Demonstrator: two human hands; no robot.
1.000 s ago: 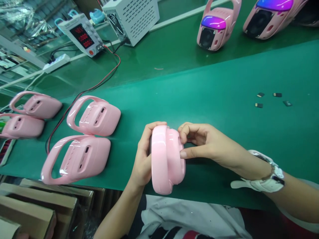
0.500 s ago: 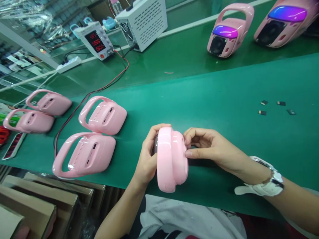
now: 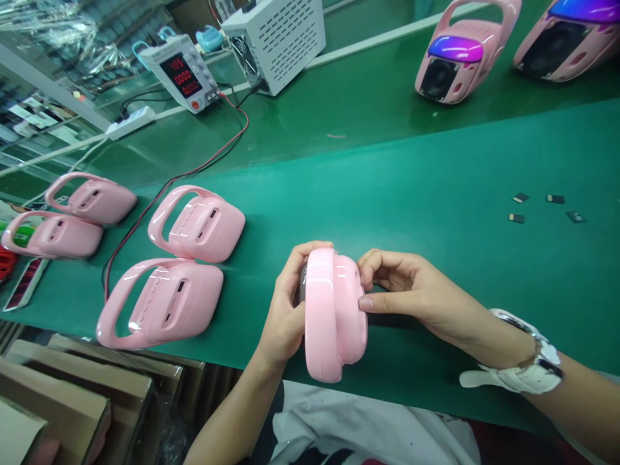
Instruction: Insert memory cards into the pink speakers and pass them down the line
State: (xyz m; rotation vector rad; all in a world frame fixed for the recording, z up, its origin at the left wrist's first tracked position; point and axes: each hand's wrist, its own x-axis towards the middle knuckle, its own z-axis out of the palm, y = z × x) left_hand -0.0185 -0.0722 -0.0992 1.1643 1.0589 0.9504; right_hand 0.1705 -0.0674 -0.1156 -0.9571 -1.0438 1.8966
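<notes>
A person's two bare hands hold a glossy pink speaker shell point(image 3: 334, 313) on edge at the near rim of a green work mat point(image 3: 436, 194). The left hand point(image 3: 285, 307) wraps around the shell's left side, fingers curled over its top and thumb behind, gripping it firmly. The right hand point(image 3: 411, 294) meets the shell's right edge: its thumb presses flat against the side while the other fingers are bent and pinched close together at the upper corner. Whether they hold anything small cannot be told. A white wristwatch point(image 3: 526, 368) sits on the right wrist.

To the left, near the mat's front edge, lies a second pink shell point(image 3: 162, 303) with a handle loop, and just behind it a third point(image 3: 198, 223). Two more point(image 3: 72, 216) lie further left. Cardboard boxes point(image 3: 72, 387) stand below the table edge.

To the right, well apart from the hands, four small dark chips point(image 3: 547, 206) lie scattered on the mat.

Further back, red and black wires point(image 3: 194, 171) run to a power supply with a red digit display point(image 3: 181, 71), beside a white vented metal box point(image 3: 276, 39). At the far right stand two assembled pink speakers point(image 3: 460, 55) with purple lit tops.
</notes>
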